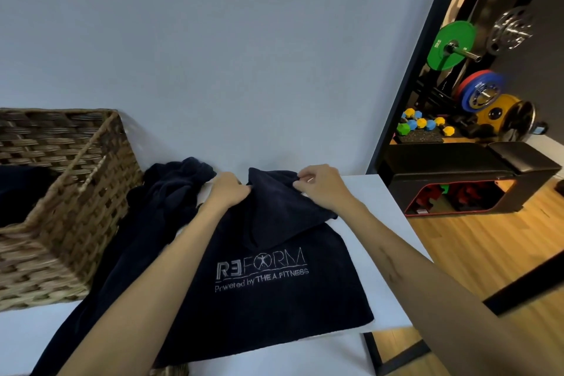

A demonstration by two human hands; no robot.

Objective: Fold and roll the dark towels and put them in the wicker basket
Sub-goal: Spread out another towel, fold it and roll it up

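Observation:
A dark navy towel [274, 293] with a white printed logo lies spread on the white table [378, 223]. Its far edge is lifted and folded back toward me. My left hand [227, 189] grips that raised edge at its left end. My right hand [320, 185] pinches the same edge at its right end. A second dark towel [164, 192] lies crumpled to the left, between the spread towel and the wicker basket [91, 192]. Inside the basket, dark cloth [21, 189] shows at the far left.
The table stands against a pale wall, and its right edge drops to a wooden floor [476, 241]. A black bench [470, 174] and a rack of coloured weight plates [476, 88] stand beyond that edge.

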